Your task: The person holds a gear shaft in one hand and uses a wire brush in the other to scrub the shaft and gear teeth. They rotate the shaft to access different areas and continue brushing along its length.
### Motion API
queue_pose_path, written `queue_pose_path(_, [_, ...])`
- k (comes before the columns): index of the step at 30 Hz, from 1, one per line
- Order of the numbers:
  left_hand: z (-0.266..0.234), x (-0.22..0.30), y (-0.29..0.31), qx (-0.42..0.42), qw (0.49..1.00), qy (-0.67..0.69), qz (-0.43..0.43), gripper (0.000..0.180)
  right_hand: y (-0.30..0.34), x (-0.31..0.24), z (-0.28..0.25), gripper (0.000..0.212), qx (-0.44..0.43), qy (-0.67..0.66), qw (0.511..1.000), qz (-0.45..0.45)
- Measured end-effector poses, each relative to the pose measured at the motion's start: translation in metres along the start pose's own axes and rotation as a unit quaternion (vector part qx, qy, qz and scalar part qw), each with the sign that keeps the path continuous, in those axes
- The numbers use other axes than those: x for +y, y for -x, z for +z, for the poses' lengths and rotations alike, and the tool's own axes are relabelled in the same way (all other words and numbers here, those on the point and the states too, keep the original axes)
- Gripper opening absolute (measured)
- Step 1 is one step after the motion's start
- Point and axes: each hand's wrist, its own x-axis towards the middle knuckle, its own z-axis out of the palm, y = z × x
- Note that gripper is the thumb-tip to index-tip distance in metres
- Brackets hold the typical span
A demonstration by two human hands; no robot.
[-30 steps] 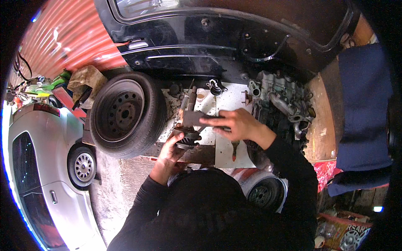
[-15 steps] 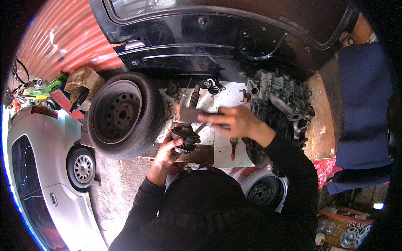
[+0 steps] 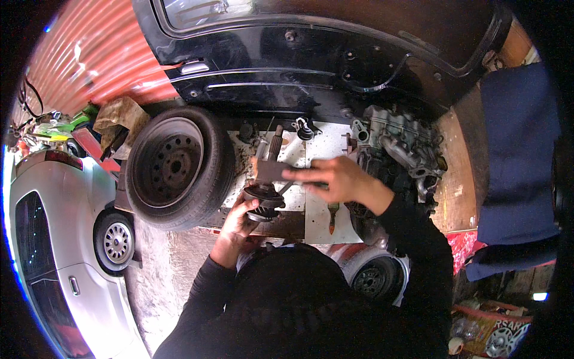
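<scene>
A splined metal shaft (image 3: 276,145) with dark round flanges and a gear at its lower end stands upright, slightly tilted, over the workbench. My left hand (image 3: 237,219) is closed around that lower end. Across the shaft's middle lies a dark flat strip (image 3: 270,171) with a tan edge, blurred, resembling sandpaper. My right hand (image 3: 344,182) grips the strip's right end, fingers pointing left. A brush (image 3: 332,218) with an orange-tipped handle lies below the right hand on the white bench top (image 3: 317,226).
A tyre on a steel rim (image 3: 177,167) leans at the left of the bench. An engine block (image 3: 400,146) fills the right side. A dark car door panel (image 3: 257,66) stands behind. Small metal parts (image 3: 305,128) lie behind the shaft. A silver car (image 3: 84,239) is at far left.
The shaft and both hands keep nearly the same places. The strip sits slightly lower on the shaft, and the whole view has shifted a little.
</scene>
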Motion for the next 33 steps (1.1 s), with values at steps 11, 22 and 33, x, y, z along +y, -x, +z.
queue_pose_path(11, [0.003,0.000,0.002,0.052,0.998,-0.028,-0.025,0.074,-0.014,-0.021,-0.003,0.057,0.016,0.003,1.000,0.009])
queue_pose_path(22, [0.016,0.001,0.009,-0.017,1.000,0.000,0.008,0.062,-0.006,-0.015,-0.011,0.053,0.125,-0.079,0.985,0.087])
queue_pose_path(33, [0.005,-0.001,0.005,0.009,0.999,0.018,-0.029,0.067,0.012,0.019,-0.012,0.056,0.194,-0.005,0.963,0.189])
